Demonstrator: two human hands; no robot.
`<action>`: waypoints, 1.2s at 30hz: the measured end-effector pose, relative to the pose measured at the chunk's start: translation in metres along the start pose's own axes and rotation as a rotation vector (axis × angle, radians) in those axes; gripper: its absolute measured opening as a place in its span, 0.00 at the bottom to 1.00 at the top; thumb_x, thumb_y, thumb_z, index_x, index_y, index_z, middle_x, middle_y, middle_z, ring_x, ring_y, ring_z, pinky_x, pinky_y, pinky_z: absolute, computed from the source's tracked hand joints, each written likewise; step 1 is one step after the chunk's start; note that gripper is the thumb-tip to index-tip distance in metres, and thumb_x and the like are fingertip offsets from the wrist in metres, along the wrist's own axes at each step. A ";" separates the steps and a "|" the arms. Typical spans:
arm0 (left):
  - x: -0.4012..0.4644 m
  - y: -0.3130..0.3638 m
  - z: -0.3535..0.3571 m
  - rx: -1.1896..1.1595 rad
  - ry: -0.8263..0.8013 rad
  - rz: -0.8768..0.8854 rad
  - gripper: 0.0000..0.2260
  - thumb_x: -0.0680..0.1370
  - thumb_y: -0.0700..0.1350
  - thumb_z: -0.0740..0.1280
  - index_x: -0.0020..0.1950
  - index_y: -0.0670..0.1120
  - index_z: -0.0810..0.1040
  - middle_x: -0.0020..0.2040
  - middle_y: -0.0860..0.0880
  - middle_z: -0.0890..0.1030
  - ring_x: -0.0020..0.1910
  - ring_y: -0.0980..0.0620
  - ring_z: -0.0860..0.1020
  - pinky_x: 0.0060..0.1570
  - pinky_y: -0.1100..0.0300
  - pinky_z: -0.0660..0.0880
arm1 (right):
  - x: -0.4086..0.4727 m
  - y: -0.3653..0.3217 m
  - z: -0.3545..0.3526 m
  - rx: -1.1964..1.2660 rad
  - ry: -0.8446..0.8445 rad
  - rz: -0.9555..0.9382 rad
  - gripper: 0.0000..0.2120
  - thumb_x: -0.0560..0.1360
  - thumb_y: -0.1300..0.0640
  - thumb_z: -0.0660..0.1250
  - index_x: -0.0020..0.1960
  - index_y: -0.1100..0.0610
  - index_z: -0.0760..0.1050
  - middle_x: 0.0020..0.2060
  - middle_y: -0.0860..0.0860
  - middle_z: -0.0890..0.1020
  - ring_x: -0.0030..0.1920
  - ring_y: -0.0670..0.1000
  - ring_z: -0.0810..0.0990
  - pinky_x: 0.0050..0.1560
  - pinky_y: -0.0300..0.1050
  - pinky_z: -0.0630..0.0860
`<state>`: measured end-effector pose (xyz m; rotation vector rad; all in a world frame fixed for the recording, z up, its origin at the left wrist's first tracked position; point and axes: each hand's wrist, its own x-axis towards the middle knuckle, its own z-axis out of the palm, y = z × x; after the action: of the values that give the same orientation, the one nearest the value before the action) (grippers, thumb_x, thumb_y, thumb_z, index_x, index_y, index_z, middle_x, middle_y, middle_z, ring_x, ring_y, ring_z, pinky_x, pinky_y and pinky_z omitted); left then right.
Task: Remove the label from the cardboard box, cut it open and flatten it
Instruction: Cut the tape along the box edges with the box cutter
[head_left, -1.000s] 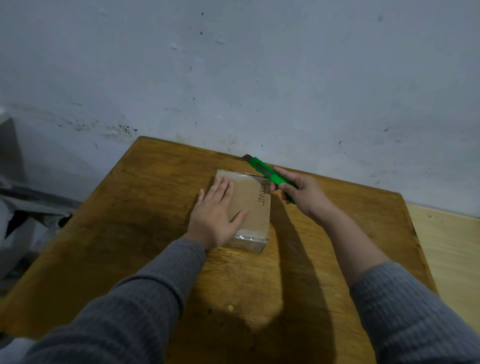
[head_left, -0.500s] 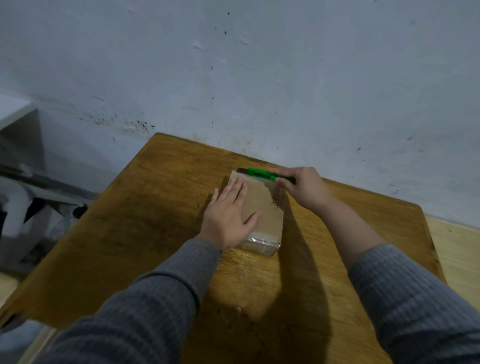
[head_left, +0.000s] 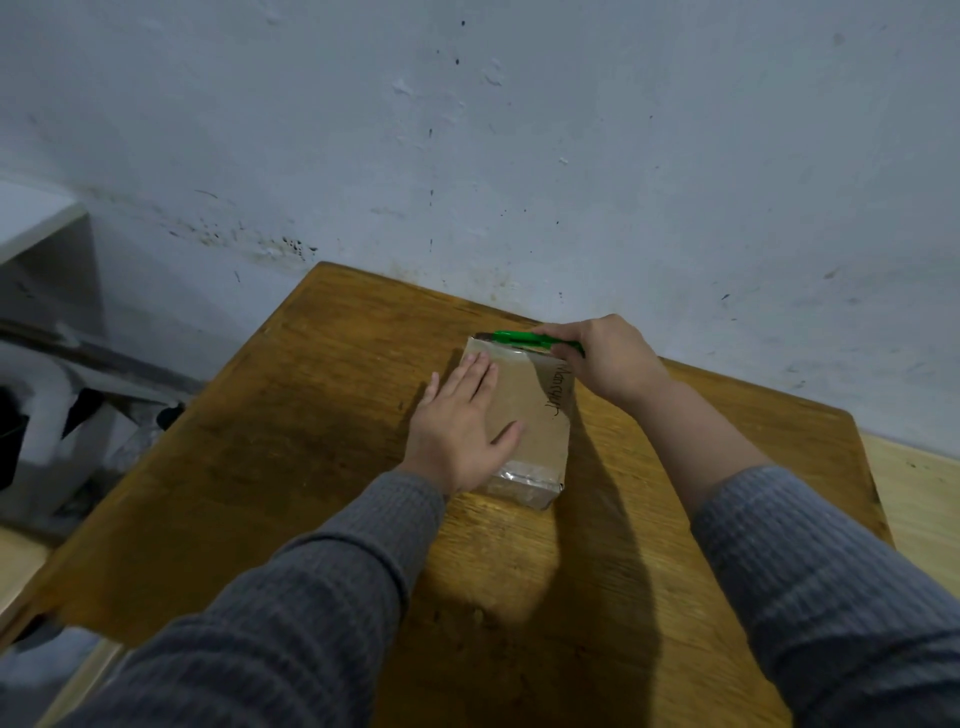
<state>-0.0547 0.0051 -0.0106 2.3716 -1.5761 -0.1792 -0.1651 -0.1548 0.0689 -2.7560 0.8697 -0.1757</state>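
Note:
A flat brown cardboard box (head_left: 540, 415) lies on the wooden table (head_left: 291, 426), wrapped with clear tape at its near end and bearing handwriting along its right side. My left hand (head_left: 460, 426) presses flat on the box's top, fingers straight. My right hand (head_left: 605, 361) grips a green utility knife (head_left: 524, 340) that lies along the box's far edge, its tip pointing left at the far left corner. No label shows on the visible faces.
A stained blue-grey wall (head_left: 519, 130) rises right behind the table's far edge. Grey and white objects (head_left: 47, 415) stand on the floor to the left. A lighter wooden surface (head_left: 914, 493) adjoins the table on the right.
The knife has swung from pointing diagonally up-left to lying level along the box's far edge. My right hand followed to the far right corner. My left hand stays pressed on the box.

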 end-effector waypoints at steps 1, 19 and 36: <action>0.000 0.000 0.000 0.004 -0.004 -0.004 0.35 0.78 0.65 0.50 0.78 0.47 0.48 0.79 0.51 0.47 0.77 0.56 0.44 0.75 0.48 0.45 | -0.001 0.001 -0.002 -0.006 -0.004 0.005 0.16 0.79 0.56 0.60 0.65 0.46 0.74 0.45 0.56 0.84 0.26 0.40 0.62 0.27 0.35 0.58; 0.002 0.002 -0.004 0.037 -0.070 -0.009 0.35 0.78 0.65 0.49 0.78 0.48 0.45 0.79 0.52 0.44 0.76 0.56 0.42 0.75 0.48 0.42 | -0.041 0.041 -0.011 -0.132 0.034 0.144 0.16 0.79 0.55 0.59 0.65 0.45 0.74 0.35 0.49 0.76 0.26 0.45 0.69 0.25 0.41 0.63; 0.004 0.000 -0.002 0.038 -0.085 -0.007 0.37 0.76 0.67 0.49 0.78 0.48 0.45 0.79 0.52 0.44 0.77 0.55 0.42 0.75 0.47 0.43 | -0.049 0.055 -0.019 -0.085 0.030 0.242 0.16 0.79 0.55 0.60 0.65 0.45 0.73 0.45 0.51 0.82 0.35 0.49 0.76 0.35 0.45 0.76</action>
<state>-0.0531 0.0019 -0.0086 2.4282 -1.6232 -0.2563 -0.2391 -0.1739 0.0709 -2.7001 1.2345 -0.1390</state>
